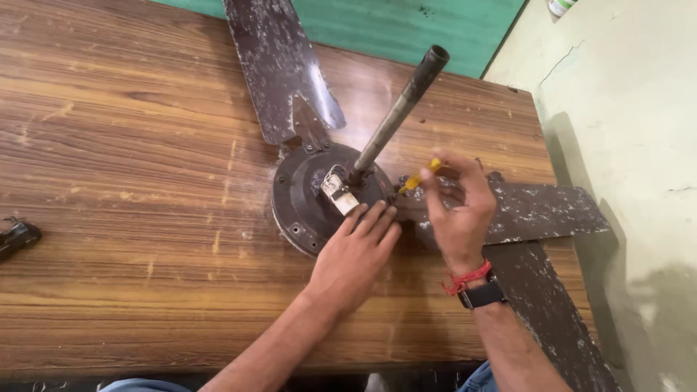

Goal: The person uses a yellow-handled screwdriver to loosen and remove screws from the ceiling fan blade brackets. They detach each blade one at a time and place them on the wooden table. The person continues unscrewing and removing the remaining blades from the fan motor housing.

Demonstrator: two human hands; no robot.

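Dusty brown metal ceiling fan motor (308,196) lies mid-frame on the wooden table (131,181), under the left hand (356,258), which rests flat and open on it. Just right of it, the right hand (457,210) pinches a small yellow-handled screwdriver (420,176).

You have one ceiling fan motor (312,196) on one wooden table (131,181), with three blades (279,65) and one metal rod (399,109). You hold one yellow-handled screwdriver (420,176). One dark tool (16,237) lies at the table's left edge.
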